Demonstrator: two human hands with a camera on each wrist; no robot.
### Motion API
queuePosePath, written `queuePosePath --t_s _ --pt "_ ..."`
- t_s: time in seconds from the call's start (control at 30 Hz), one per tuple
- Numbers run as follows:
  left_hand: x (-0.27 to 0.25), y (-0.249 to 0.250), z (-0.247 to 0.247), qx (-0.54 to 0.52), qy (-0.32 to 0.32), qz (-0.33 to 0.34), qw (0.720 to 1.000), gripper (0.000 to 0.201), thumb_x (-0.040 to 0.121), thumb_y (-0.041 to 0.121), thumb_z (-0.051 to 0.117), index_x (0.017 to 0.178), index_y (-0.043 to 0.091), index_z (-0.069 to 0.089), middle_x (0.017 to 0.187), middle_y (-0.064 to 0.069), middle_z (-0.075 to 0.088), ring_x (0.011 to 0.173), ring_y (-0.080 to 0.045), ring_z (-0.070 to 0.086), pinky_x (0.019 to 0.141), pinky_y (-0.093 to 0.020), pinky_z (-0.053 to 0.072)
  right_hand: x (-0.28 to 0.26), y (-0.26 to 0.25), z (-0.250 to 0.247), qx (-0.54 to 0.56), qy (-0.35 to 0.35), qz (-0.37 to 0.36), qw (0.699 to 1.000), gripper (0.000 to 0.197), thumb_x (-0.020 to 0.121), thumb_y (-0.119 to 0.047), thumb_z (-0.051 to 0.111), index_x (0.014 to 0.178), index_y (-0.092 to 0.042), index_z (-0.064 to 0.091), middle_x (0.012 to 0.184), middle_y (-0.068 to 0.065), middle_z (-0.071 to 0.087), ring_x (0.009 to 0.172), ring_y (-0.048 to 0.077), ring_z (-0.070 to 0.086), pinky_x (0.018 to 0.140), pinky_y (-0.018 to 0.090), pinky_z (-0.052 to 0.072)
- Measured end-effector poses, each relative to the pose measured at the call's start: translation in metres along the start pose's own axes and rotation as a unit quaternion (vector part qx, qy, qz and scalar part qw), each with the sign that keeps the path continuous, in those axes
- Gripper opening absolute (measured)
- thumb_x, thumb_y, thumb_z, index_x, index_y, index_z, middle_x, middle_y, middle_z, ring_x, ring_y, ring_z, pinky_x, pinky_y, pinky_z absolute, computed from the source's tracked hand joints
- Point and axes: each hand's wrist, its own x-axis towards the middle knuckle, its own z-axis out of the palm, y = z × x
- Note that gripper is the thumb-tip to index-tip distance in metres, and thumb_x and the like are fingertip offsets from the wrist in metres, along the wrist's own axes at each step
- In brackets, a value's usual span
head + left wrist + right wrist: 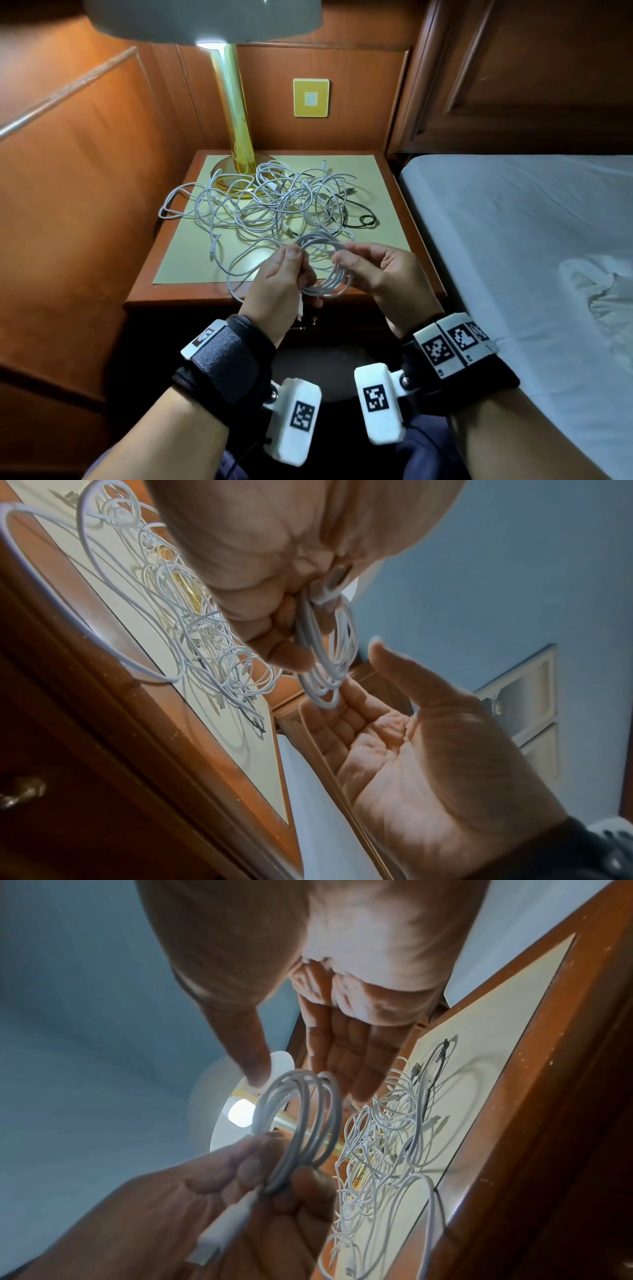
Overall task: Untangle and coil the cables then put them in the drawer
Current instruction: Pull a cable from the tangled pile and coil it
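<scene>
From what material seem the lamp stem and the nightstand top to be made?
Lamp stem: probably polished metal, brass-coloured; it gives bright mirror-like reflections. Nightstand top: looks like varnished reddish wood, with a glossy sheen on the rim, and a pale matte inlay of unclear material.

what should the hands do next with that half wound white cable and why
Probably draw in one more loop: the left hand pinches the white coil, the right hand is open beside it, and a loose tail still runs over the nightstand edge toward the tangled pile.
</scene>
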Motion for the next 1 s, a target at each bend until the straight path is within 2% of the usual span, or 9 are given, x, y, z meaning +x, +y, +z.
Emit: queuePosePath --t_s 0.1,0.23,0.37,0.5,0.53,0.63,0.73,0.83,1.0 --pt "0.0 -0.003 0.001 0.022 -0.006 -0.004 1.0 0.034 0.109 0.018 0.029 0.079 0.011 0.043 0.053 0.008 0.039 0.049 -0.009 0.042 0.052 -0.03 0.046 -0.001 0.005 -0.001 -0.094 -0.001 -0.026 0.995 0.019 0.078 -0.009 0.083 0.094 -0.015 0.076 0.087 0.001 0.078 0.084 0.016 0.075 0.08 0.03 0.059" --pt "-0.003 -0.004 0.004 0.035 -0.022 -0.002 0.999 0.034 0.109 0.024 0.032 0.08 0.012 0.043 0.055 0.007 0.04 0.053 -0.014 0.043 0.051 -0.032 0.047 0.001 0.011 0.002 -0.14 0.035 -0.026 0.989 0.008 0.082 -0.015 0.081 0.088 -0.015 0.076 0.08 -0.001 0.077 0.079 0.018 0.075 0.081 0.04 0.061" --pt "-0.005 -0.003 0.002 0.122 -0.014 0.061 0.991 0.036 0.099 0.037 0.037 0.083 0.008 0.051 0.064 0.0 0.053 0.047 -0.021 0.054 0.056 -0.046 0.044 0.0 0.007 0.002 -0.12 0.057 -0.05 0.99 0.005 0.085 -0.017 0.077 0.088 -0.017 0.073 0.081 0.002 0.076 0.079 0.022 0.074 0.079 0.041 0.061" --pt "-0.006 0.001 0.003 0.225 0.044 0.129 0.965 0.028 0.107 0.021 0.036 0.092 0.006 0.054 0.066 0.003 0.055 0.045 -0.003 0.055 0.055 -0.018 0.043 -0.001 0.005 0.003 -0.095 0.032 -0.078 0.992 0.007 0.089 -0.017 0.074 0.095 -0.019 0.071 0.088 -0.002 0.076 0.083 0.01 0.071 0.077 0.024 0.057" --pt "-0.005 0.0 0.003 0.229 0.049 0.132 0.963 0.024 0.107 0.019 0.036 0.096 0.006 0.051 0.068 0.002 0.056 0.044 -0.002 0.055 0.053 -0.016 0.042 -0.001 0.005 0.003 -0.089 0.03 -0.075 0.993 0.008 0.089 -0.018 0.073 0.097 -0.018 0.07 0.088 -0.002 0.076 0.082 0.008 0.071 0.074 0.022 0.055" --pt "-0.001 -0.004 0.001 0.201 0.027 0.141 0.969 0.008 0.105 0.025 0.038 0.1 0.022 0.042 0.079 -0.003 0.057 0.055 -0.019 0.063 0.061 -0.04 0.054 -0.001 0.002 0.005 -0.026 0.035 -0.053 0.998 0.008 0.09 -0.018 0.072 0.097 -0.015 0.071 0.085 -0.002 0.076 0.078 0.009 0.072 0.074 0.024 0.056" --pt "0.001 -0.006 -0.002 0.196 0.028 0.147 0.969 0.012 0.103 0.02 0.04 0.101 0.031 0.038 0.083 -0.005 0.058 0.071 -0.036 0.065 0.07 -0.05 0.055 0.001 0.001 0.006 0.032 0.03 -0.052 0.998 0.007 0.092 -0.013 0.069 0.098 -0.011 0.071 0.084 0.003 0.075 0.085 0.016 0.07 0.09 0.035 0.055" --pt "0.003 -0.005 -0.005 0.202 0.028 0.151 0.967 0.006 0.099 0.023 0.043 0.1 0.029 0.043 0.083 -0.002 0.061 0.072 -0.03 0.064 0.072 -0.046 0.053 0.001 -0.002 0.008 0.106 0.011 -0.018 0.994 0.009 0.092 -0.006 0.065 0.096 -0.01 0.072 0.081 0.007 0.072 0.081 0.02 0.065 0.091 0.039 0.052" --pt "0.003 -0.005 -0.01 0.143 0.045 0.13 0.98 0.001 0.099 0.018 0.053 0.1 0.018 0.053 0.081 -0.001 0.066 0.069 -0.015 0.061 0.068 -0.035 0.053 0.004 -0.007 0.0 0.068 -0.031 0.03 0.997 0.011 0.094 -0.006 0.06 0.094 -0.011 0.07 0.073 0.0 0.069 0.066 0.008 0.061 0.068 0.024 0.041"
